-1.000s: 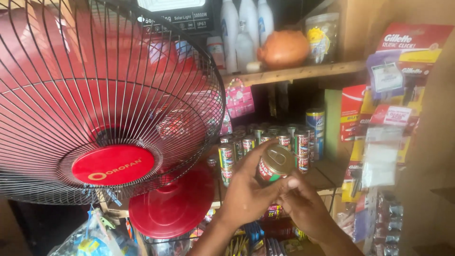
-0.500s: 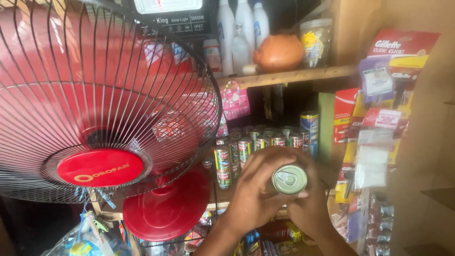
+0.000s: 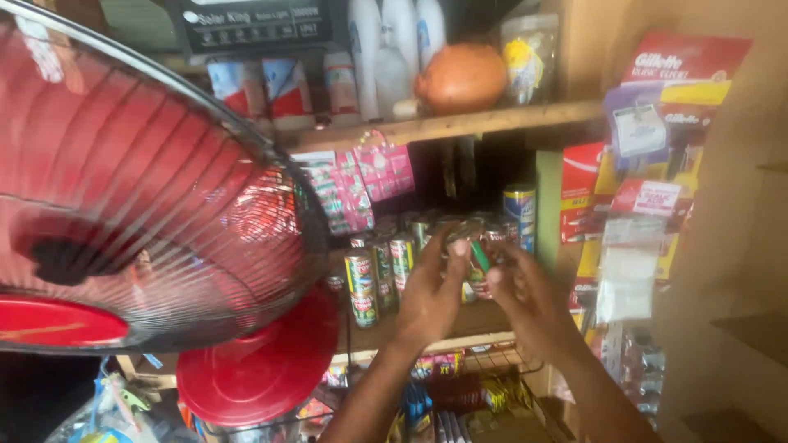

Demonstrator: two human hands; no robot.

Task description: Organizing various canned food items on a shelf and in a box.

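Wooden shop shelves [image 3: 460, 123] fill the head camera's view, crowded with small goods and lit warmly from the right. Both of the person's hands are raised in front of the middle shelf. The left hand [image 3: 431, 291] and the right hand [image 3: 521, 291] meet around a small tin can [image 3: 469, 246], which is held up just in front of a row of similar cans [image 3: 386, 267] standing on the shelf board. Fingers of both hands wrap the can closely, so both grips are closed on it; the picture is blurred by motion, so exactly which fingers touch where cannot be told. The can shows a metal top and a label with a green patch.

To the left, very near the camera, a large red fan [image 3: 139, 213] with a dark wire guard covers much of the view, and its round red base [image 3: 254, 369] sits below, just left of the left forearm. On the upper shelf stand white plastic bottles [image 3: 394, 49] beside a round orange-brown pot [image 3: 461, 78]. Pink sachets [image 3: 369, 176] hang from the upper shelf edge. On the right, packets on cards [image 3: 648, 131] hang down a wooden post. Below the hands, a wire basket [image 3: 484, 385] holds colourful small packets.
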